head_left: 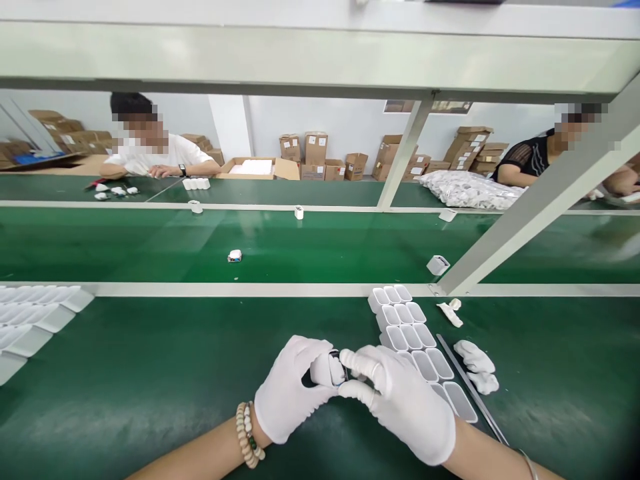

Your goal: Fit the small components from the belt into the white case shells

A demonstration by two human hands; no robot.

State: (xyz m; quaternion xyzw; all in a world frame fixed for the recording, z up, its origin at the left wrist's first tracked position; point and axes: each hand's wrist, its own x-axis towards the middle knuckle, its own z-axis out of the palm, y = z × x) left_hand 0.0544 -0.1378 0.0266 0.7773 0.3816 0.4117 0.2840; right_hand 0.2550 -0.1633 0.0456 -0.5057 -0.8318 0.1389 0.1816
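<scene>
1. White casing [324, 371] is sitting pinched between both gloved hands, held up off the green mat [150, 373] so the fingers can work its end.
2. Left hand [293, 393] is wrapping the body, steadying it; right hand [400, 400] is closing fingertips [350, 361] on the near end, a small dark part showing there.
3. Tray [387, 313] of empty white shells is lying just right of the grip, within easy reach.
4. Spare gloves [477, 367] and a metal strip [470, 387] are lying beyond the tray.
5. Conveyor belt [300, 243] is carrying loose pieces farther out.
</scene>
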